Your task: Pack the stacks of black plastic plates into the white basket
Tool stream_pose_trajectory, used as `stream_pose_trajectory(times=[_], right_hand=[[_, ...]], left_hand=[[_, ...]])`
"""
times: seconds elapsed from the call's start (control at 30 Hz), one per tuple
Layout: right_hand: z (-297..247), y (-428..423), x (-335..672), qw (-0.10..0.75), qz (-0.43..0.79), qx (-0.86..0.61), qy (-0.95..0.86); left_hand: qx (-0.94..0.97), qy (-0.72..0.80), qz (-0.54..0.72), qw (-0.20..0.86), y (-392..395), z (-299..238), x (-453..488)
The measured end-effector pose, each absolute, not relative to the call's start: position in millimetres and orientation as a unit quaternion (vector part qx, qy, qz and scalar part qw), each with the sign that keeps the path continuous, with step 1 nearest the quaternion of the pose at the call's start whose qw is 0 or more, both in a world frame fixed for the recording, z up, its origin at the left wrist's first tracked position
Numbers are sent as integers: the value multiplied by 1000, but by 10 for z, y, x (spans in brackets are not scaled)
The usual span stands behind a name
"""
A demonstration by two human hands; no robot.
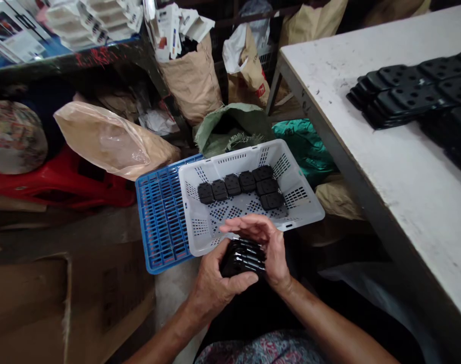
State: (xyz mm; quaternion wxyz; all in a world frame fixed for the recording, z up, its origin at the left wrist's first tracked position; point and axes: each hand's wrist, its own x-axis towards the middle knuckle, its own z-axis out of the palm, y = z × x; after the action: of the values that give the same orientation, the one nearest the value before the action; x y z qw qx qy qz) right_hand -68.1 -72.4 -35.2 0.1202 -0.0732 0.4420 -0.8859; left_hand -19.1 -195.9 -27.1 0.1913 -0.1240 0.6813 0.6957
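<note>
A stack of flat black plates (245,255) with shiny edges is held over my lap, by the near side of the white basket (306,215). My left hand (219,278) is closed round its left side, thumb along the near edge. Against the right side of the stack rests my right hand (270,247), its fingers stretched out toward the far left and not wrapped round it. Inside the basket, small stacks of similar black pieces (232,184) stand in a row along the far wall, with more black stacks (269,187) at the right end.
Under the basket lies a blue plastic crate (162,212). The white table (397,167) on the right bears many piles of black plates (408,91). Around stand a brown paper bag (101,136), a green sack (234,126), a red stool (63,177) and a cardboard box (109,293).
</note>
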Motion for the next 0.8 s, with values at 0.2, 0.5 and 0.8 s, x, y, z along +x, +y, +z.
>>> stream_pose_trajectory(times=[0.2,0.5,0.8], right_hand=[[-453,-658,-553,162,-894,43,416],[-525,-185,-20,206,-693,68,688],[-432,154,154,200,-616,45,761]], left_hand=[[-122,696,688,164,-1899,-301,-168],[-219,629,708,233,-1476,-384,-41],[-140,671,691,230,-1260,-274,10]])
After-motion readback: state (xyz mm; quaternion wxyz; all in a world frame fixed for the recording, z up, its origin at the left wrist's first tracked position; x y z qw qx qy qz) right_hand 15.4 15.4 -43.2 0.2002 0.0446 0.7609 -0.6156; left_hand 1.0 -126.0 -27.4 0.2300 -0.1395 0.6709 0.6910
